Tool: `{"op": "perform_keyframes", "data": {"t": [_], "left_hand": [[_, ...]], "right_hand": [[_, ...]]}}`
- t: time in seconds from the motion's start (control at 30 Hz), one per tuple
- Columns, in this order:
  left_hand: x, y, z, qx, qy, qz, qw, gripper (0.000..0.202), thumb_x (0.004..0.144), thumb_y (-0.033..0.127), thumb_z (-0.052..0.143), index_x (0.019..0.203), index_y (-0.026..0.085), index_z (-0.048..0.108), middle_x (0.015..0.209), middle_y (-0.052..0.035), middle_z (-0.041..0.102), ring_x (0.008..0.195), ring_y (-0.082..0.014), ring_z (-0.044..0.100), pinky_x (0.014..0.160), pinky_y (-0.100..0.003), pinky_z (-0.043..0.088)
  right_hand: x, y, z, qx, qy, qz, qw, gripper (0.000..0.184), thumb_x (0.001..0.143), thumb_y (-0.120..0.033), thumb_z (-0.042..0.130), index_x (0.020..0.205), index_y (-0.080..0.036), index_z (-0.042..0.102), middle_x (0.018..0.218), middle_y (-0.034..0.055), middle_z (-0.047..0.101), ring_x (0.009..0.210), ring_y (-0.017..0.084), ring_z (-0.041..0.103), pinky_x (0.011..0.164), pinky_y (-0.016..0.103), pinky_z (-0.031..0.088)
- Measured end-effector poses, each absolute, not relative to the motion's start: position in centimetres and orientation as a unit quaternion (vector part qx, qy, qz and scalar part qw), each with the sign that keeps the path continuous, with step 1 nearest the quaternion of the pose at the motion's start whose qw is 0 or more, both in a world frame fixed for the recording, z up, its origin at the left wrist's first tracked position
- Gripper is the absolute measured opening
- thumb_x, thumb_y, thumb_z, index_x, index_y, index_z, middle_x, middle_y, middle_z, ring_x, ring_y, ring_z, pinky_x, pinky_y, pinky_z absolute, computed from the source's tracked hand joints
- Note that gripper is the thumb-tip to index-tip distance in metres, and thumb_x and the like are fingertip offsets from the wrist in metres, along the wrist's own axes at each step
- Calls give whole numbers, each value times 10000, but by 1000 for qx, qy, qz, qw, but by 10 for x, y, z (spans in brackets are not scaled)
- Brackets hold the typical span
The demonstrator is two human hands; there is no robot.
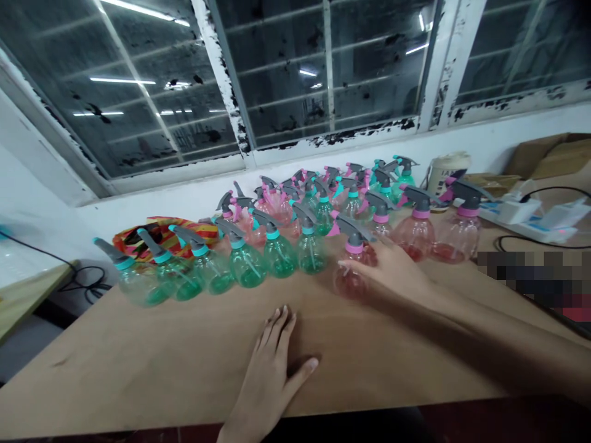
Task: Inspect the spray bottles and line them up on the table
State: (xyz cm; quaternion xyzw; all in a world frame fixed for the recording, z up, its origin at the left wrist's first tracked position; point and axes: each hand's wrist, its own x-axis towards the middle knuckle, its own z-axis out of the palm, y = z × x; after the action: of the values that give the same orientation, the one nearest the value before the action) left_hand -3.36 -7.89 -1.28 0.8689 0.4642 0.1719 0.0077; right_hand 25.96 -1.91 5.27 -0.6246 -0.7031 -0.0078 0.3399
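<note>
My right hand point(399, 267) grips a pink spray bottle point(351, 284) from its right side, the thumb across the front and the other fingers hidden behind it. This bottle has a grey trigger head with a pink collar and stands upright, at or just above the table. My left hand point(272, 363) lies open on the bare wood nearer to me, holding nothing. Left of the gripped bottle runs a row of green spray bottles point(252, 266) with teal collars. To its right stand two pink spray bottles, one point(414, 237) beside the other point(455, 239).
More pink and green bottles point(323, 212) crowd the back of the wooden table point(152, 363) by the wall. A patterned orange cloth point(161, 231) lies at back left. At right are a white cup point(447, 175), a power strip point(538, 215) with cables, and a cardboard box point(549, 157).
</note>
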Motion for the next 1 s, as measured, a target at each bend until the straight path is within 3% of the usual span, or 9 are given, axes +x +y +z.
{"op": "perform_keyframes", "data": {"t": [0.13, 0.33, 0.5, 0.8, 1.0], "left_hand": [[-34, -78, -14, 869, 465, 171, 2, 656, 957, 448, 520, 1485, 183, 235, 1520, -163, 351, 1396, -312, 328, 1073, -542, 365], [-37, -76, -21, 865, 469, 179, -3, 692, 953, 404, 526, 1514, 240, 157, 1539, -124, 328, 1398, -304, 326, 1078, -528, 368], [-38, -76, -21, 865, 471, 174, -7, 705, 947, 412, 523, 1524, 247, 154, 1551, -114, 304, 1400, -313, 320, 1073, -531, 374], [-37, -76, -21, 865, 465, 190, -12, 735, 911, 380, 573, 1525, 243, 193, 1527, -109, 360, 1367, -313, 382, 1058, -501, 402], [-36, -76, -17, 866, 462, 188, -20, 739, 910, 375, 573, 1525, 236, 186, 1520, -113, 372, 1357, -314, 400, 1046, -501, 418]], "right_hand": [[257, 2, 56, -670, -678, -48, 299, 671, 852, -701, 438, 1139, -122, 620, 1006, 187, 701, 927, 361, 668, 750, 472, 529], [255, 23, 59, -705, -655, -54, 266, 679, 863, -710, 395, 1091, -121, 646, 917, 188, 720, 828, 363, 687, 629, 421, 501], [256, 33, 60, -717, -651, -55, 243, 666, 881, -687, 394, 1122, -112, 629, 838, 171, 730, 763, 354, 695, 588, 384, 465], [254, 44, 57, -712, -656, -59, 243, 687, 908, -663, 366, 1181, -81, 608, 874, 192, 740, 790, 366, 703, 623, 404, 478], [261, 26, 55, -699, -659, -51, 272, 716, 906, -661, 376, 1338, -109, 522, 886, 153, 748, 802, 353, 709, 648, 424, 507]]}}
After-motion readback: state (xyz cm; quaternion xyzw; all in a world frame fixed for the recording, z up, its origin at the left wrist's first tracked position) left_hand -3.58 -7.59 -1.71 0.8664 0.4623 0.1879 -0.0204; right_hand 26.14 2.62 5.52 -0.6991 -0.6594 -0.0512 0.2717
